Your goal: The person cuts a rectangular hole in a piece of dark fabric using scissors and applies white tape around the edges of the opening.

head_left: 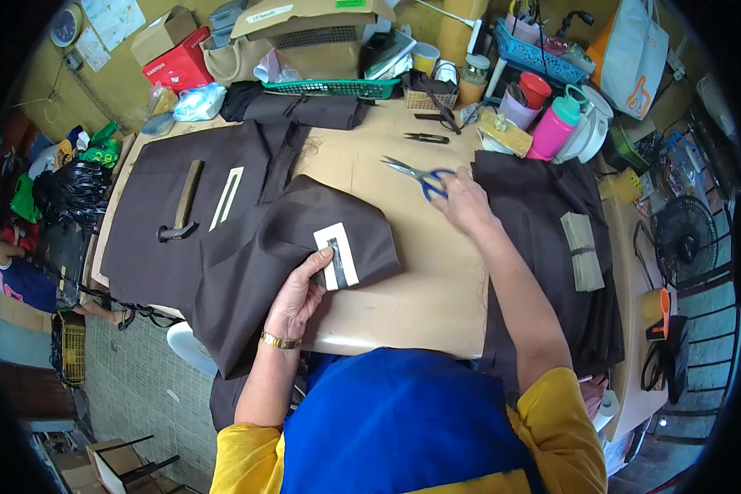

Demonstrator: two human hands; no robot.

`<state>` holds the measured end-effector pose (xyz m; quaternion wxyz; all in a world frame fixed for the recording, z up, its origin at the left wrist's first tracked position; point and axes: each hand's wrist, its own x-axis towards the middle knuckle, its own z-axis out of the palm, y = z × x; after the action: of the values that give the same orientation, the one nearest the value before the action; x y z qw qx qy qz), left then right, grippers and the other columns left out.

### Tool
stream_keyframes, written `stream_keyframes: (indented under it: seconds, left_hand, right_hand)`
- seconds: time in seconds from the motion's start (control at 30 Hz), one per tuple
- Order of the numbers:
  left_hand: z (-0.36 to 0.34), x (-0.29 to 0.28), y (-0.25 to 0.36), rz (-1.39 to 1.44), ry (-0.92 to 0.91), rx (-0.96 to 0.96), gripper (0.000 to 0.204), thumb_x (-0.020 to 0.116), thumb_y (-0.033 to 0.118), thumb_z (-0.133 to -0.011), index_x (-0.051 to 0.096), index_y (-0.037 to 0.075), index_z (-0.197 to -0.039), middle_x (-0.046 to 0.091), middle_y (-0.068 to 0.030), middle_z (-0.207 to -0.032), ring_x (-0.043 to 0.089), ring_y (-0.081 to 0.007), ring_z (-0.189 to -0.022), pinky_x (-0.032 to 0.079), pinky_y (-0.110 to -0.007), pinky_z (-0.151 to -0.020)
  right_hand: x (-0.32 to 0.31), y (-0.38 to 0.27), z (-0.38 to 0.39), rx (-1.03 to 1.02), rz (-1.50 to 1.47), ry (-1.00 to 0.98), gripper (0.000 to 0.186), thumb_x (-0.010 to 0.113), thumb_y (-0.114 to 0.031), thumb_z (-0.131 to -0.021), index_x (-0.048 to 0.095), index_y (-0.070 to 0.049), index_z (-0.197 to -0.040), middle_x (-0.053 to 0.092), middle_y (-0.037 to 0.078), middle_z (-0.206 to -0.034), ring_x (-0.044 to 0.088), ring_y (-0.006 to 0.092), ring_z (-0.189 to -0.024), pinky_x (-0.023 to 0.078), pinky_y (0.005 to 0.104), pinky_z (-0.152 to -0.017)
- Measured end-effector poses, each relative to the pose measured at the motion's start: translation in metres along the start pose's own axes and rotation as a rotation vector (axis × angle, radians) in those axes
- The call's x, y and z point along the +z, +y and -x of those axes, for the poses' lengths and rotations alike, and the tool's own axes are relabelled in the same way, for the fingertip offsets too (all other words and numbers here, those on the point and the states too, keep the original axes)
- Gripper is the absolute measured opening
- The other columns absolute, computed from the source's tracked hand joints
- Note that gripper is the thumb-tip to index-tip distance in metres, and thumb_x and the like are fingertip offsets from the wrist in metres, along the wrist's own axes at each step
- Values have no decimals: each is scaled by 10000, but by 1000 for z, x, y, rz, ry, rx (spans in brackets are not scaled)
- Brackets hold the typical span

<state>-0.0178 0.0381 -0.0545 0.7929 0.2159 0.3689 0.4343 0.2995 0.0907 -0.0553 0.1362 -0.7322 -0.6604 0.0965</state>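
My left hand (299, 292) pinches a dark brown cloth (267, 263) at a white rectangular frame piece (346, 266), which has a dark slit in its middle. My thumb presses on that piece. My right hand (461, 200) grips the blue-handled scissors (412, 170) over the bare right-centre of the table (346, 321), blades pointing up and left. A small dark thread snipper (426, 138) lies above them. On the left cloth layers (140, 222) rest a hammer (191, 185) with a wooden handle and a white narrow frame strip (226, 198).
Stacked dark cloth (535, 329) with a tan folded bundle (583, 251) lies at right. Baskets (321, 86), boxes (173, 66), cups and a pink bottle (552, 132) crowd the back. A fan (685, 239) stands at far right. Another person (20, 276) is at the far left.
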Motion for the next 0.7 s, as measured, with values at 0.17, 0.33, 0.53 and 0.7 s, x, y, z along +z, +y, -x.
stream_keyframes:
  seconds: [0.17, 0.33, 0.53, 0.7]
  left_hand:
    - [24, 29, 15, -134, -21, 70, 326, 673, 159, -876, 608, -7, -1150, 671, -88, -1065, 642, -166, -974, 512, -315, -893]
    - [35, 47, 22, -218, 14, 111, 332, 656, 201, -894, 619, -23, -1137, 674, -107, -1084, 648, -181, -988, 503, -320, -910]
    - [29, 42, 28, -197, -11, 221, 348, 645, 174, -897, 592, -23, -1179, 663, -117, -1110, 637, -192, -1025, 493, -332, -938]
    - [29, 37, 26, -201, 23, 245, 357, 654, 161, -888, 581, -35, -1178, 653, -117, -1122, 633, -201, -1031, 487, -335, -951]
  right_hand:
    - [-13, -19, 19, -71, 99, -153, 593, 773, -252, -724, 508, 77, -1140, 523, 258, -1170, 550, 399, -1103, 469, 447, -927]
    - [-11, -9, 32, -40, 15, -152, 530, 778, -311, -704, 575, 53, -1032, 605, 235, -996, 572, 381, -1046, 470, 444, -887]
    - [-12, 2, 49, -84, -164, 11, 431, 787, -315, -679, 652, -7, -949, 621, 195, -838, 576, 358, -913, 467, 435, -831]
    - [-10, 1, 38, -112, -3, 70, 349, 790, -247, -639, 650, 49, -759, 643, 193, -751, 635, 342, -809, 510, 400, -741]
